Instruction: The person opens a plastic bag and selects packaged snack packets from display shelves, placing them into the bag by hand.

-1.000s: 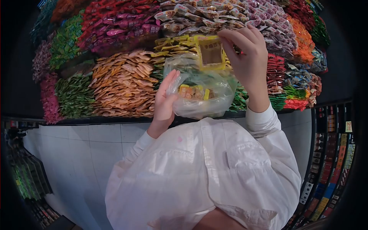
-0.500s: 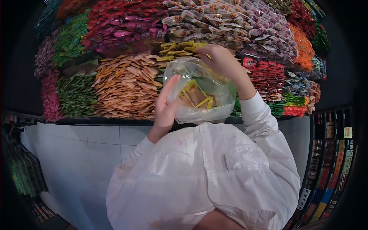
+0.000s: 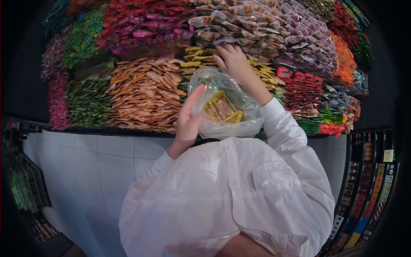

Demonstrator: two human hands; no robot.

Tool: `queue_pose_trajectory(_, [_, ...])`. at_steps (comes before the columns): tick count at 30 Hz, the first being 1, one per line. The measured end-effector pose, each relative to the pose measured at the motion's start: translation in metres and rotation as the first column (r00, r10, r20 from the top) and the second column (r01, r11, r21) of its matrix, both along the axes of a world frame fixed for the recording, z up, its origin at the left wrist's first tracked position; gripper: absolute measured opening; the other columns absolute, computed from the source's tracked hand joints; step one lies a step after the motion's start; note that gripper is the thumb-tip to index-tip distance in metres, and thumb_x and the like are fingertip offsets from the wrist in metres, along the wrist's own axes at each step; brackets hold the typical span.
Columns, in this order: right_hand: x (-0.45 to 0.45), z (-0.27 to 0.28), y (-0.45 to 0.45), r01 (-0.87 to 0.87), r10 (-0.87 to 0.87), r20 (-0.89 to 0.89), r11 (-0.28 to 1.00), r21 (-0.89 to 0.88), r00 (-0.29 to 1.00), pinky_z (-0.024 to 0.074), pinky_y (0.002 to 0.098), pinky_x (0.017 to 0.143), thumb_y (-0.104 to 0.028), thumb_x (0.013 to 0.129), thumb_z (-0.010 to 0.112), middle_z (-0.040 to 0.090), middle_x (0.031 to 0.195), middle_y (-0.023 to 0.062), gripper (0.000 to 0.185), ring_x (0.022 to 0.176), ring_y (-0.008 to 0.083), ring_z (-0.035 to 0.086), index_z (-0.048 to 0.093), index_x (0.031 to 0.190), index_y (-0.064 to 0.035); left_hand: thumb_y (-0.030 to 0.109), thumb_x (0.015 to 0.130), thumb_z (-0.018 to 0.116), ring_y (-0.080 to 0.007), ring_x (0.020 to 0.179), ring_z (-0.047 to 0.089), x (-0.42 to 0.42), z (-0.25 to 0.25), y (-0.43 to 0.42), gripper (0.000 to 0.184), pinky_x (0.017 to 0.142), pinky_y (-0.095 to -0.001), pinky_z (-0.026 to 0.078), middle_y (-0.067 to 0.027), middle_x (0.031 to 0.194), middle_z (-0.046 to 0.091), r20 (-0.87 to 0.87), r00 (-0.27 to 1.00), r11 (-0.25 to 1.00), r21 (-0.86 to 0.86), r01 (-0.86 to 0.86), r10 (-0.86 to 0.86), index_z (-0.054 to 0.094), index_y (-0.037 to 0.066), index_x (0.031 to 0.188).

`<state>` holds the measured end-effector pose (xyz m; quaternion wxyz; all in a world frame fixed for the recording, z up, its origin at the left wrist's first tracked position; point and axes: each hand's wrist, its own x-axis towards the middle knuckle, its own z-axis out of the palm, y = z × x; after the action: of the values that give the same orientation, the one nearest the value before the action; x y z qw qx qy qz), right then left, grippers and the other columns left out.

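Note:
My left hand [image 3: 188,121] grips the left side of a clear plastic bag [image 3: 252,122], its fingers along the rim. Inside the bag lie several yellow-edged snack packets [image 3: 223,108] with brownish contents. My right hand [image 3: 234,63] is beyond the bag's far rim, fingers apart, resting over a row of yellow packets [image 3: 197,55] in the display. Its fingertips reach the back of that row, close to the white printed packets [image 3: 239,36]. Nothing shows in its grasp.
Heaps of wrapped snacks fill the display: orange packets [image 3: 143,96] and green packets [image 3: 87,96] on the left, red packets [image 3: 303,92] on the right, purple packets [image 3: 150,30] behind. Shelves [image 3: 364,192] stand at the right, and a tiled floor [image 3: 85,171] lies below.
My right hand has moved slightly left and away from me, to the back of the yellow packets, and its fingers have spread. My left hand still has the bag.

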<state>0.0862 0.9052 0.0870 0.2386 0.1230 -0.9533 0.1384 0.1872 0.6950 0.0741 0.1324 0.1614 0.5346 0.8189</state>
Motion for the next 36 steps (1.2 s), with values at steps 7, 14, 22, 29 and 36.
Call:
queue_pose_trajectory(7, [-0.002, 0.002, 0.008, 0.115, -0.118, 0.033, 0.991, 0.072, 0.992, 0.0460, 0.0449, 0.082, -0.030, 0.091, 0.054, 0.059, 0.095, 0.0158, 0.028, 0.094, 0.0349, 0.056, 0.063, 0.104, -0.0066, -0.010, 0.071, 0.041, -0.0212, 0.135, 0.035, 0.001, 0.001, 0.001, 0.071, 0.111, -0.0301, 0.023, -0.0163, 0.146, 0.038, 0.008, 1.000, 1.000, 0.006, 0.002, -0.002, 0.034, -0.004, 0.141])
queue_pose_trajectory(14, [-0.003, 0.005, 0.012, 0.054, -0.041, 0.176, 0.996, -0.071, 0.984, 0.0459, 0.0451, 0.084, -0.034, 0.092, 0.049, 0.065, 0.097, 0.0159, 0.032, 0.096, 0.0345, 0.058, 0.065, 0.100, -0.0074, -0.011, 0.070, 0.040, -0.0213, 0.135, 0.036, 0.000, 0.000, 0.001, 0.072, 0.110, -0.0296, 0.025, -0.0163, 0.146, 0.038, 0.040, 0.999, 1.000, 0.027, -0.001, 0.000, 0.034, -0.003, 0.142])
queue_pose_trajectory(22, [-0.024, 0.020, 0.030, 0.032, 0.047, 0.410, 0.982, -0.184, 0.911, 0.0495, 0.0424, 0.081, -0.026, 0.088, 0.048, 0.068, 0.094, 0.0162, 0.033, 0.089, 0.0347, 0.064, 0.066, 0.104, -0.0047, -0.012, 0.071, 0.039, -0.0212, 0.134, 0.037, -0.002, 0.000, 0.005, 0.072, 0.107, -0.0283, 0.029, -0.0161, 0.147, 0.036, 0.136, 0.991, 0.996, 0.090, 0.005, -0.017, 0.033, -0.002, 0.142])
queue_pose_trajectory(29, [-0.030, 0.026, 0.043, -0.058, 0.127, 0.443, 0.984, -0.166, 0.888, 0.0510, 0.0378, 0.080, -0.018, 0.082, 0.055, 0.069, 0.091, 0.0131, 0.026, 0.086, 0.0294, 0.066, 0.070, 0.102, -0.0103, -0.013, 0.071, 0.039, -0.0212, 0.134, 0.038, 0.001, -0.002, 0.005, 0.072, 0.108, -0.0290, 0.030, -0.0157, 0.146, 0.037, 0.144, 0.989, 0.993, 0.114, 0.003, -0.019, 0.033, -0.002, 0.142])
queue_pose_trajectory(36, [-0.031, 0.029, 0.045, -0.072, 0.096, 0.361, 0.994, -0.081, 0.928, 0.0517, 0.0360, 0.075, -0.015, 0.081, 0.064, 0.070, 0.089, 0.0124, 0.018, 0.080, 0.0288, 0.066, 0.071, 0.095, -0.0071, -0.013, 0.071, 0.039, -0.0208, 0.133, 0.039, 0.004, -0.003, 0.003, 0.072, 0.107, -0.0288, 0.030, -0.0151, 0.145, 0.039, 0.134, 0.991, 0.994, 0.110, -0.012, -0.003, 0.033, -0.002, 0.142])
